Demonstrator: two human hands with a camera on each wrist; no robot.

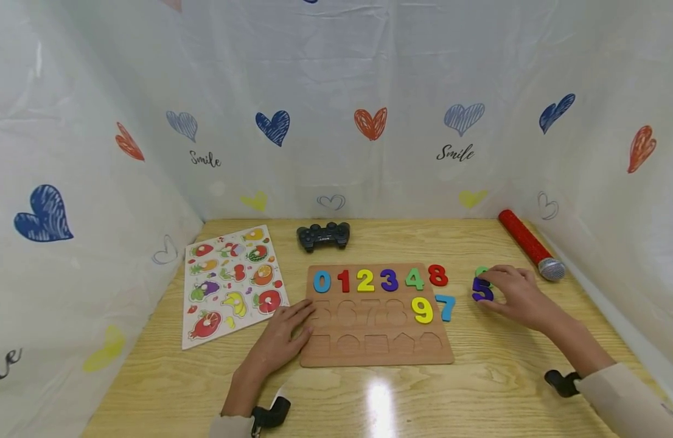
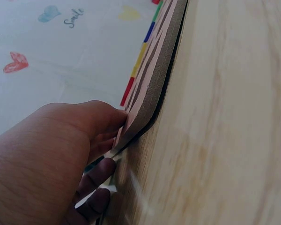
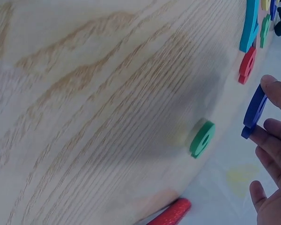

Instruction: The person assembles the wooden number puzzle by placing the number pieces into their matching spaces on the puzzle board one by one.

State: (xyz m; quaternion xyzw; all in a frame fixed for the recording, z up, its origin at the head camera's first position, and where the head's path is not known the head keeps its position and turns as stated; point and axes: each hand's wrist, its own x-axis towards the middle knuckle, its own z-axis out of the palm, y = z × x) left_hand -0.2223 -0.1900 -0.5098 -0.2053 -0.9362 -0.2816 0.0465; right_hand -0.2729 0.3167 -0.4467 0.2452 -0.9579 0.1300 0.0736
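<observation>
Nearest the camera, a cream sleeve [image 1: 632, 398] runs up to the right hand [image 1: 514, 295], which pinches a dark blue 5 [image 1: 482, 292] between thumb and fingertip. That number lies right between those two tips, off the desk [image 1: 424, 395] in the right wrist view, where the remaining fingers are spread. Near it a green piece [image 3: 202, 139] rests on the desk. Well apart, the left hand [image 1: 282, 340] has its fingers extended and loosely spread, touching the left edge of the wooden number board [image 1: 336, 327]. Five numbers, 0 to 4, line the board's top row; a yellow 9 [image 1: 422, 310] lies below them, near a light blue 7 [image 1: 446, 308] and a red 8 [image 1: 437, 275]. Behind the board sits a black game controller [image 1: 323, 236], and a red microphone [image 1: 528, 240] lies at the far right
</observation>
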